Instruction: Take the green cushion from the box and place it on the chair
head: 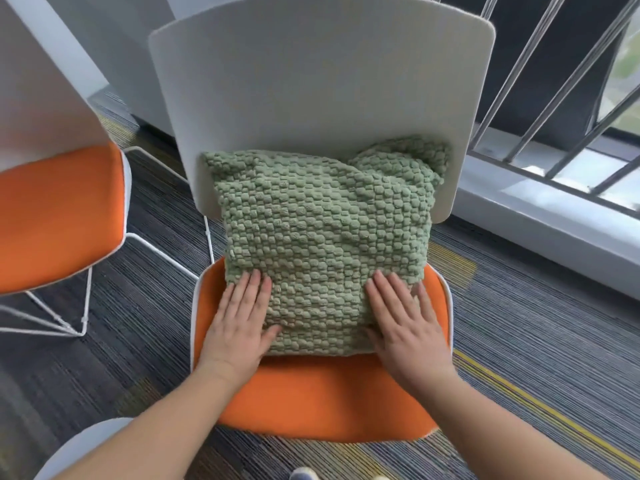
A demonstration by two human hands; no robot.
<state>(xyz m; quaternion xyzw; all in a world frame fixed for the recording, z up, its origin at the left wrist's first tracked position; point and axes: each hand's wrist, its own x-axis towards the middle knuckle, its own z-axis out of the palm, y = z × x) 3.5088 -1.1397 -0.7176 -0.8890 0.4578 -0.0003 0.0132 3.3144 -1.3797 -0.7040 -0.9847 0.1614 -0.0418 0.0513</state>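
Observation:
The green cushion [322,237], knobbly in texture, lies on the orange seat of the chair [311,400] and leans against its white backrest. My left hand [240,327] lies flat on the cushion's lower left corner, fingers together and extended. On the lower right corner my right hand [407,327] rests flat with its fingers spread. Neither hand grips the fabric. The box is out of view.
A second chair with an orange seat [59,216] and white wire legs stands to the left. A metal railing [554,98] and a white ledge run along the right. Striped carpet [536,323] surrounds the chairs. A rounded white object [86,445] shows at the bottom left.

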